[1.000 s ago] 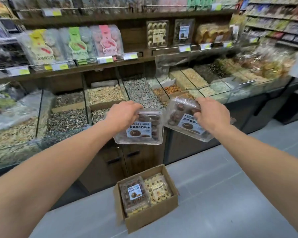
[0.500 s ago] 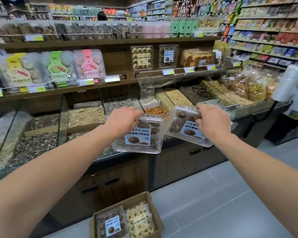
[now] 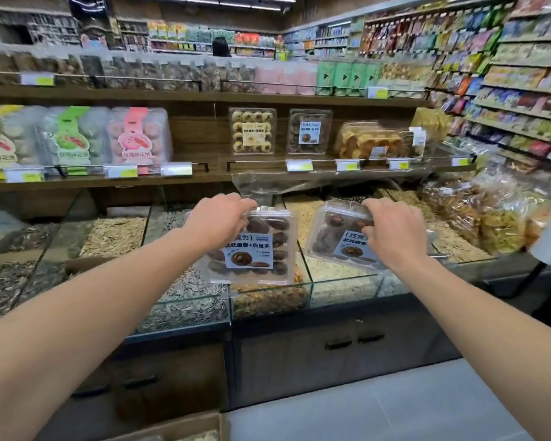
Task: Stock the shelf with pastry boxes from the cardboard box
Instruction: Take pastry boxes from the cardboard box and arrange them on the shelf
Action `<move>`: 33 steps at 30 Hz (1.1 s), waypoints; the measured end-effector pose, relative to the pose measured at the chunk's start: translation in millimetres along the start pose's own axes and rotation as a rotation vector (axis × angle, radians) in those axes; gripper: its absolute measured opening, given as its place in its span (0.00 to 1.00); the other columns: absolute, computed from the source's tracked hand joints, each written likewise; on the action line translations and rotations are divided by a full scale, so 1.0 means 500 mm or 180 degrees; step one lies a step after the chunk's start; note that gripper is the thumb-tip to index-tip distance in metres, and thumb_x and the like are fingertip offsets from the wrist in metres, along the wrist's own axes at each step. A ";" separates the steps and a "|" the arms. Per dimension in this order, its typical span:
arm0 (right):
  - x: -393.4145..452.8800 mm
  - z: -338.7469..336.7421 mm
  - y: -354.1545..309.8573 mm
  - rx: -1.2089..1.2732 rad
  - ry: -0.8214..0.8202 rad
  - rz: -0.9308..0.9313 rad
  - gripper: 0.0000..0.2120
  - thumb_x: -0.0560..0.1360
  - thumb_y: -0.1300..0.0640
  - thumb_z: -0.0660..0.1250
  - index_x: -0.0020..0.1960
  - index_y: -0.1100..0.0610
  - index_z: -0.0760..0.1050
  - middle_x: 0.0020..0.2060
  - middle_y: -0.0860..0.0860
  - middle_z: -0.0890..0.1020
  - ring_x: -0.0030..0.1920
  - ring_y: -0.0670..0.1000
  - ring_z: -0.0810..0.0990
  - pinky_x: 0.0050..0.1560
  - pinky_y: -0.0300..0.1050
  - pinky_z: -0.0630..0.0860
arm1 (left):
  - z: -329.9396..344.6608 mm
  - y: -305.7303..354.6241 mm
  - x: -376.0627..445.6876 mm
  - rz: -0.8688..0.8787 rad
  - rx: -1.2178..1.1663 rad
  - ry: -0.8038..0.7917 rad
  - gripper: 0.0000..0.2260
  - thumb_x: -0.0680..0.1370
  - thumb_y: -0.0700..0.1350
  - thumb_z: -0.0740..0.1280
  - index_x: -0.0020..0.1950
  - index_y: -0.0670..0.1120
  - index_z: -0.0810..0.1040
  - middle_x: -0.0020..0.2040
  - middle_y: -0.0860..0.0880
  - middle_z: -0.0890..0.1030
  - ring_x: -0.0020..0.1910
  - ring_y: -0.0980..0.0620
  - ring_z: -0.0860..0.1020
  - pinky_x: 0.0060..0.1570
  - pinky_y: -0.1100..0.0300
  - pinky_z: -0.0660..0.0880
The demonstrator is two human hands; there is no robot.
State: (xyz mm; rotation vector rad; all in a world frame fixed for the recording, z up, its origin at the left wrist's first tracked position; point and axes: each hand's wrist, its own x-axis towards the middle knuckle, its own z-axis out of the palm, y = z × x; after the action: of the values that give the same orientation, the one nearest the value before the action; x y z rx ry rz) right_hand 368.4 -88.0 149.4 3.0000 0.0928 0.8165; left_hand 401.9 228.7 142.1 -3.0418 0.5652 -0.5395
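Clear pastry boxes (image 3: 255,246), dark cookies, blue labels, one clamped in each hand (image 3: 218,219).

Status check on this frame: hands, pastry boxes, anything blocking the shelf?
Left hand gripping one chocolate pastry box; right hand gripping a second box. Both held over the glass bins, below the shelf. Nothing blocking.

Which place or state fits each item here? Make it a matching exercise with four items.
Items:
1. left hand
2. right hand
3. pale cookie box
4. cardboard box

Places or states:
A. standing on the middle shelf
B. on the floor, bottom edge of view
C. holds the tilted chocolate pastry box
D. holds the upright chocolate pastry box

Pairs: 1-D, 2-C, 3-A, 4-B
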 end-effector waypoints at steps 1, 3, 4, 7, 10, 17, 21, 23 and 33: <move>0.028 0.014 0.018 0.0030 0.0030 -0.0031 0.17 0.74 0.51 0.73 0.61 0.50 0.75 0.51 0.49 0.82 0.51 0.55 0.79 0.54 0.52 0.71 | 0.010 0.006 0.030 -0.0038 0.0001 0.0001 0.16 0.81 0.49 0.60 0.69 0.54 0.70 0.60 0.49 0.78 0.55 0.46 0.77 0.50 0.47 0.77; 0.091 0.044 0.048 0.0086 0.0096 -0.0078 0.16 0.73 0.52 0.74 0.59 0.50 0.76 0.49 0.49 0.82 0.49 0.56 0.79 0.51 0.52 0.71 | 0.034 0.013 0.091 -0.0109 -0.0006 -0.0012 0.16 0.81 0.49 0.60 0.69 0.53 0.70 0.60 0.49 0.77 0.56 0.46 0.77 0.51 0.47 0.77; 0.123 0.060 0.060 0.0098 0.0122 -0.0077 0.15 0.73 0.52 0.74 0.58 0.50 0.76 0.49 0.49 0.82 0.48 0.57 0.79 0.50 0.51 0.71 | 0.047 0.014 0.123 -0.0121 -0.0009 -0.0016 0.16 0.81 0.49 0.60 0.70 0.53 0.70 0.60 0.49 0.77 0.57 0.46 0.77 0.52 0.47 0.77; 0.225 0.114 0.085 0.0098 0.0214 -0.0110 0.15 0.72 0.53 0.74 0.58 0.51 0.77 0.48 0.51 0.82 0.48 0.58 0.79 0.50 0.52 0.72 | 0.088 0.005 0.218 -0.0098 0.0008 0.0052 0.17 0.81 0.48 0.61 0.70 0.52 0.70 0.60 0.48 0.77 0.58 0.45 0.76 0.52 0.46 0.77; 0.340 0.164 0.099 0.0138 0.0217 -0.0185 0.14 0.73 0.52 0.74 0.56 0.50 0.76 0.48 0.50 0.81 0.49 0.56 0.79 0.51 0.51 0.72 | 0.124 -0.020 0.316 -0.0038 0.0023 0.0101 0.18 0.81 0.48 0.61 0.71 0.52 0.69 0.61 0.48 0.78 0.58 0.46 0.76 0.53 0.47 0.76; 0.586 0.246 0.122 0.0216 0.0537 -0.0332 0.16 0.72 0.52 0.74 0.58 0.51 0.76 0.49 0.51 0.82 0.50 0.58 0.79 0.51 0.52 0.72 | 0.161 -0.090 0.530 -0.0047 0.0187 0.0139 0.17 0.81 0.49 0.62 0.70 0.53 0.70 0.61 0.49 0.78 0.58 0.46 0.76 0.54 0.47 0.77; 0.710 0.288 0.143 0.0334 0.0624 -0.0401 0.13 0.71 0.54 0.73 0.54 0.51 0.75 0.46 0.51 0.81 0.48 0.59 0.78 0.50 0.53 0.72 | 0.188 -0.116 0.633 -0.0165 0.0262 0.0086 0.18 0.81 0.49 0.61 0.71 0.53 0.68 0.62 0.49 0.77 0.59 0.46 0.76 0.55 0.47 0.76; 0.777 0.313 0.153 0.0430 0.0632 -0.0471 0.13 0.72 0.54 0.73 0.54 0.51 0.75 0.47 0.51 0.81 0.49 0.59 0.78 0.50 0.53 0.72 | 0.201 -0.123 0.687 -0.0250 0.0169 0.0056 0.18 0.81 0.49 0.61 0.72 0.52 0.68 0.63 0.49 0.77 0.61 0.46 0.75 0.57 0.49 0.75; 1.078 0.491 0.183 0.0770 0.0375 -0.0870 0.16 0.71 0.54 0.74 0.58 0.51 0.77 0.51 0.54 0.83 0.49 0.62 0.79 0.52 0.55 0.75 | 0.315 -0.144 0.913 -0.0445 -0.0162 -0.0357 0.18 0.80 0.48 0.63 0.70 0.52 0.70 0.61 0.50 0.77 0.60 0.48 0.75 0.58 0.49 0.74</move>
State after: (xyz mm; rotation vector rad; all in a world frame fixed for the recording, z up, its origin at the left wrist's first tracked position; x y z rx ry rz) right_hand 961.0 -147.5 214.5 3.0498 0.6327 1.0123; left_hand 879.4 127.1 150.3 -3.1517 0.3705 -0.3589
